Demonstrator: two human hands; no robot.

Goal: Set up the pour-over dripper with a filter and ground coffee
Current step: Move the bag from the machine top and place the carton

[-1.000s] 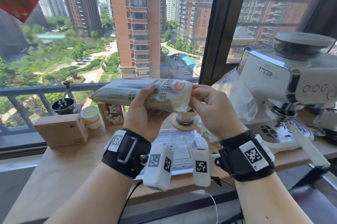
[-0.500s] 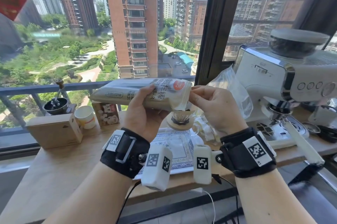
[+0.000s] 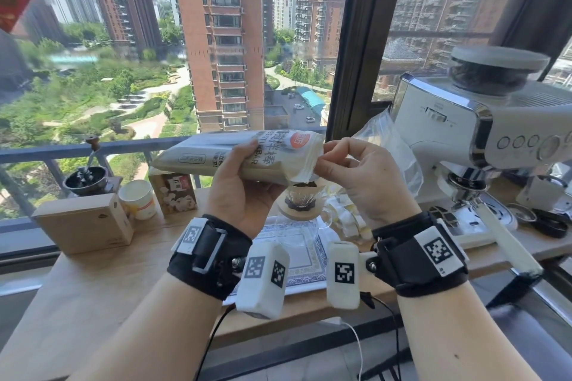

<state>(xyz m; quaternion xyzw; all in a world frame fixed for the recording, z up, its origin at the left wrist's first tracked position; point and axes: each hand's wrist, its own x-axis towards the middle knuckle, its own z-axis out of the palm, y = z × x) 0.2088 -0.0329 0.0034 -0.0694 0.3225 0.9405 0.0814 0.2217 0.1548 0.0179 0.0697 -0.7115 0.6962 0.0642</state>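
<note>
Both of your hands hold the coffee bag (image 3: 235, 157) on its side, so that its open mouth hangs just above the dripper (image 3: 299, 198) and the grounds can fall straight in. The dripper stands on a glass server (image 3: 297, 230) on the patterned tray (image 3: 309, 266), directly under the mouth. Your left hand (image 3: 244, 194) grips the bag's body from below, fingers curled round it, palm toward you. Your right hand (image 3: 365, 185) pinches the edge of the mouth between thumb and fingertips, I judge to hold it open and steer the flow. Something dark shows at the dripper's top; whether a filter is inside I cannot tell.
</note>
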